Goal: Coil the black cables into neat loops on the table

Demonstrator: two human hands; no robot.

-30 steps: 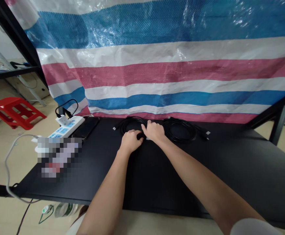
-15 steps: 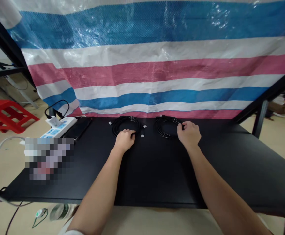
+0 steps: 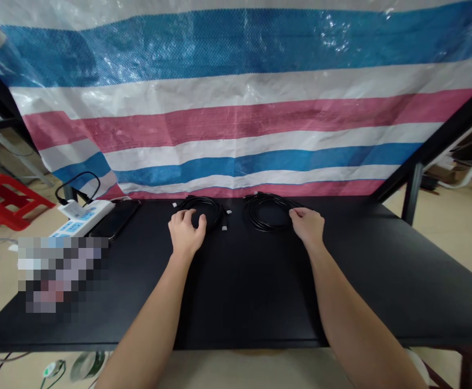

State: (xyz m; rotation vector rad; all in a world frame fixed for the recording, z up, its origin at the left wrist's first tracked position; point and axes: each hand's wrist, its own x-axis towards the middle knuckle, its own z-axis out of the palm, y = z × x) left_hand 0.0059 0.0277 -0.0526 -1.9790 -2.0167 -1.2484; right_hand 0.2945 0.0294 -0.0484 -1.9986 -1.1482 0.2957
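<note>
Two coils of thin black cable lie side by side at the far edge of the black table [image 3: 252, 292]. My left hand [image 3: 185, 232] rests on the left coil [image 3: 210, 207] with its fingers spread apart. My right hand [image 3: 309, 226] has its fingertips at the right edge of the right coil [image 3: 268, 229], and I cannot tell if they grip it. Small white tags [image 3: 224, 228] lie beside the left coil. Part of the left coil is hidden under my left hand.
A black phone [image 3: 116, 219] and a white power strip [image 3: 84, 221] with a plugged-in black cable [image 3: 76, 183] lie at the table's left. A pixelated patch [image 3: 61, 273] covers something there. A striped tarp [image 3: 236, 135] hangs behind the table, and a red stool [image 3: 5, 201] stands on the floor.
My hands have parted from between the coils. The left now spreads on the left coil, and the right sits at the right coil's edge. The view has swung, shifting the table leftward in the frame.
</note>
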